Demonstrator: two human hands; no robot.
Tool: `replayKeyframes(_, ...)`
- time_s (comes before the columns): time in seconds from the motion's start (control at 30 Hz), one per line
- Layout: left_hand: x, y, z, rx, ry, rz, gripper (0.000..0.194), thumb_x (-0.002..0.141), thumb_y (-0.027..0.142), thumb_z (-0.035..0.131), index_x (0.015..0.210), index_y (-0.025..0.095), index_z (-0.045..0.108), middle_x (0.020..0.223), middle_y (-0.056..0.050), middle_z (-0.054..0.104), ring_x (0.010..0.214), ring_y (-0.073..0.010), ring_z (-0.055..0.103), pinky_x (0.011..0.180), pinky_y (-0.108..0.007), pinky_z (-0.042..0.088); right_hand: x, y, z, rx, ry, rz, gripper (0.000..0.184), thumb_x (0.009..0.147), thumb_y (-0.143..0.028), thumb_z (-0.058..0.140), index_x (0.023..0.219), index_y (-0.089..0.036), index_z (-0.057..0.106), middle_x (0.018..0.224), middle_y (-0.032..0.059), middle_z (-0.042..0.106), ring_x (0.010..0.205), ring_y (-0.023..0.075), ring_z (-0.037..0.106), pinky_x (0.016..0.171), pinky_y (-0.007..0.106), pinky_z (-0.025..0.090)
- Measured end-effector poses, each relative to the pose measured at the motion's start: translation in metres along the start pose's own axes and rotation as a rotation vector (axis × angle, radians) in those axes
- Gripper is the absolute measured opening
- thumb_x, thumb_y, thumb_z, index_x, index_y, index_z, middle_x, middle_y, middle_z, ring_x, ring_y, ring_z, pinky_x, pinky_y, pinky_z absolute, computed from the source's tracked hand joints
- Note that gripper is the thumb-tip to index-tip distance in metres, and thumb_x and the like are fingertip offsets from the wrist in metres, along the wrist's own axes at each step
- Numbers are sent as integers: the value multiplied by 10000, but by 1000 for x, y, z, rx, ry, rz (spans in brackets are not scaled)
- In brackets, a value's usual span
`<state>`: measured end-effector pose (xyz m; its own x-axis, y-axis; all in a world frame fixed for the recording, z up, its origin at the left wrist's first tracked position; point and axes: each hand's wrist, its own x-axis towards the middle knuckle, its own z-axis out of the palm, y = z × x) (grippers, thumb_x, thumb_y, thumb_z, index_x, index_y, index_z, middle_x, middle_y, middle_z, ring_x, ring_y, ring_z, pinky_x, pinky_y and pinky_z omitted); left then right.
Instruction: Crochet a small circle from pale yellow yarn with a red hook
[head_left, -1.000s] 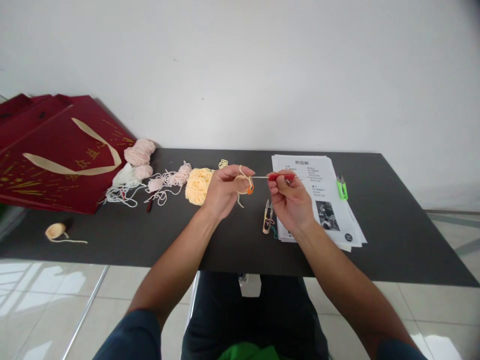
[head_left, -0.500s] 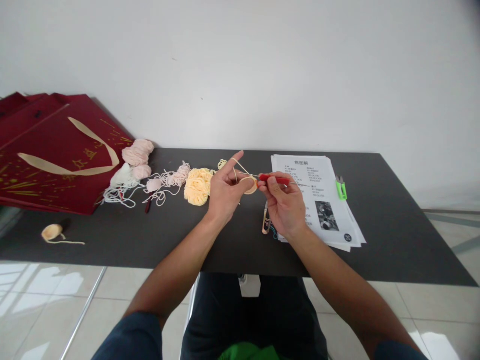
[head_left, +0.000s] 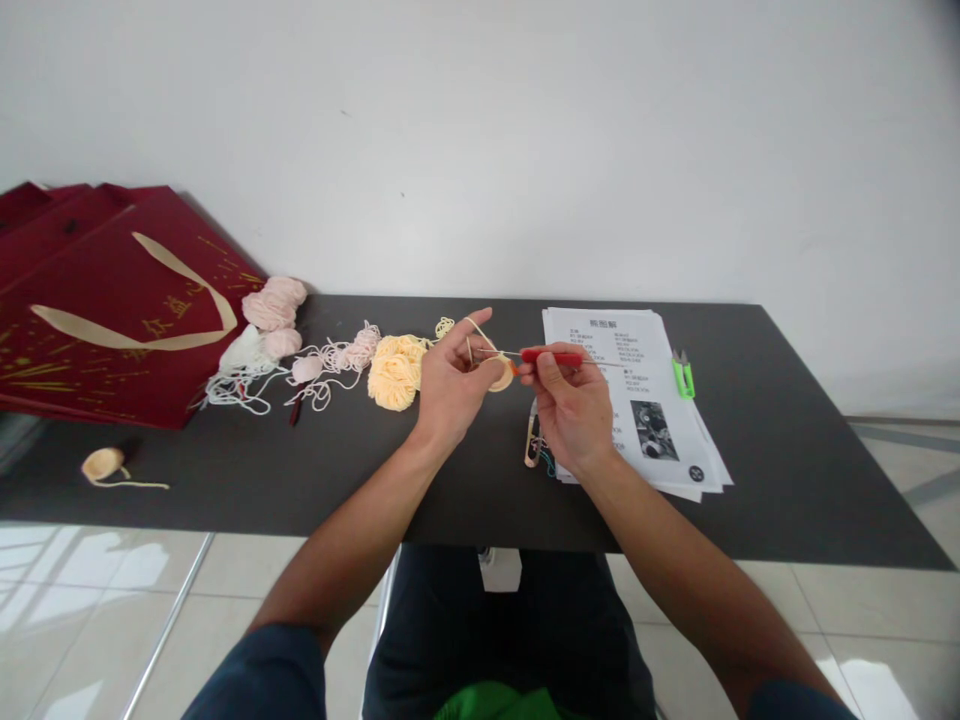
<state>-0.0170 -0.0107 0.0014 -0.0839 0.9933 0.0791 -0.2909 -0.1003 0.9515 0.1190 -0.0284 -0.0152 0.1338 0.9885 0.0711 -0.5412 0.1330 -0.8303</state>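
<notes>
My left hand [head_left: 455, 385] pinches a small round piece of cream crochet work [head_left: 498, 377], with a strand of yellow yarn looped over its raised index finger. An orange bit, perhaps a stitch marker, shows at the edge of the piece. My right hand [head_left: 571, 405] is closed round the red handle of a crochet hook [head_left: 551, 357]. The thin metal shaft points left, its tip by the yarn at my left fingers. Just left of my left hand lies a ball of yellow yarn [head_left: 395, 373].
Printed sheets [head_left: 645, 340] lie under and beyond my right hand, with green thread snips [head_left: 682, 374] on their right edge. Pink and white yarn [head_left: 274, 303] sits by dark red gift bags [head_left: 142, 310] at left. A small cream crocheted cup [head_left: 103, 464] rests at the front left.
The hook has shifted slightly so its shaft reaches further left across the yarn by my left index finger. My left index finger has dipped a little. Both hands keep their holds.
</notes>
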Motion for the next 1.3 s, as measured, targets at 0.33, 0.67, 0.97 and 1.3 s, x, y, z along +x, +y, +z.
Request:
replayKeyframes(0.33, 2, -3, -3, 3, 2, 31, 664, 697, 128, 775, 1347, 192, 658, 768, 40, 686, 667, -96, 584, 649, -242, 451, 4, -6, -5, -11, 0, -86, 203, 809, -295, 870, 872, -253, 681, 898, -27, 767, 707, 93, 670, 644, 228, 562)
replayKeyframes(0.67, 0, -2, -2, 74, 50, 73, 609, 702, 134, 782, 1297, 207, 678, 742, 46, 680, 644, -102, 583, 633, -249, 458, 1, -6, -8, -97, 11, -219, 173, 836, -264, 840, 890, -265, 675, 920, -22, 763, 696, 97, 670, 634, 240, 533)
replayKeyframes(0.97, -1, -1, 1, 188, 101, 133, 568, 723, 143, 743, 1284, 200, 675, 735, 57, 662, 626, -91, 571, 627, -239, 456, -1, -1, -11, -215, 14, -382, 139, 864, -224, 809, 920, -251, 685, 937, -8, 784, 681, 112, 715, 614, 254, 580)
replayKeyframes(1.3, -2, -2, 2, 265, 197, 168, 486, 755, 184, 783, 1233, 193, 693, 761, 27, 731, 649, -109, 630, 673, -256, 507, -15, 2, -6, -501, -36, -629, 181, 924, -147, 722, 1017, -290, 780, 1030, 27, 813, 764, 158, 767, 675, 327, 663)
